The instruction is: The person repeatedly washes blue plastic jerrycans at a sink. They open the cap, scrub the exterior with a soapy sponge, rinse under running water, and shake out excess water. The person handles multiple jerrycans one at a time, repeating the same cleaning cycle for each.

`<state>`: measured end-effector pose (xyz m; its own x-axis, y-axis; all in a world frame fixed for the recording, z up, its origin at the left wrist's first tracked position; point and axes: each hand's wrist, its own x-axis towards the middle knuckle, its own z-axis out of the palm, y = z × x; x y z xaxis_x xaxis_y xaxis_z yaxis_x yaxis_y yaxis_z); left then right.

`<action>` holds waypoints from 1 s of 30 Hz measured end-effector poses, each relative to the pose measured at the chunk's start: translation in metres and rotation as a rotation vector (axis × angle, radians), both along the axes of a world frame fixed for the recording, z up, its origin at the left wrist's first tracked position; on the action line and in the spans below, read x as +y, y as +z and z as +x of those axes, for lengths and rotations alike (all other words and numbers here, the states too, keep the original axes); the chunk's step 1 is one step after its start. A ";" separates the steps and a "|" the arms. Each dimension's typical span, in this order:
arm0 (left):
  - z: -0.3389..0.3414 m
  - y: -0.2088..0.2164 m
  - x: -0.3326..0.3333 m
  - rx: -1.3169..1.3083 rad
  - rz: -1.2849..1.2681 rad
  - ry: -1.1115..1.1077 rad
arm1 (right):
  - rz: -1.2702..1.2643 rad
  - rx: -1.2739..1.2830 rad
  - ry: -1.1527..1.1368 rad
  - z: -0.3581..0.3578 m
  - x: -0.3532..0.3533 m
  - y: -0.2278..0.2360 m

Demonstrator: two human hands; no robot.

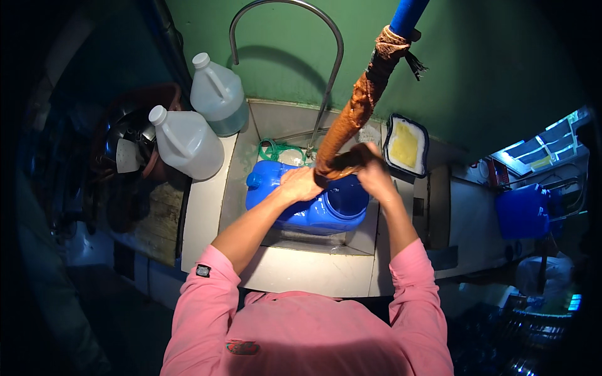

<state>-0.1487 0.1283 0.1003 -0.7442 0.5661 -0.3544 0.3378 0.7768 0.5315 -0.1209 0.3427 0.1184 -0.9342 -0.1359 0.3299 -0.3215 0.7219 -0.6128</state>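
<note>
Shows, in the head view, the left hand (302, 185) laid across the top of the blue jug (298, 216), inside the sink (237, 189); cannot tell whether pressing or grasping, with fingertips hidden; shows the right hand (374, 174) blurred at the bent end of the brown wrapping (347, 127) below the blue pole (409, 17); cannot tell whether gripping or loose; could skid or tilt the jug by bearing down off-centre, given a shiny, probably wet top; could shed grime from the mottled wrapping into the open mouth (347, 197), by passing so near; might also topple the nearer white bottle (190, 150) through a wide leftward elbow swing.
</note>
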 end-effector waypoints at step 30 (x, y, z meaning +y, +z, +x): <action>-0.065 -0.058 -0.050 -0.113 1.292 0.405 | -0.468 -0.511 0.029 0.094 -0.006 0.209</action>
<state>-0.2142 0.0787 0.0420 -0.9388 0.2884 0.1883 0.1129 -0.2589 0.9593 -0.0272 0.3368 0.3274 -0.9861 -0.1141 -0.1208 0.0756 0.3399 -0.9374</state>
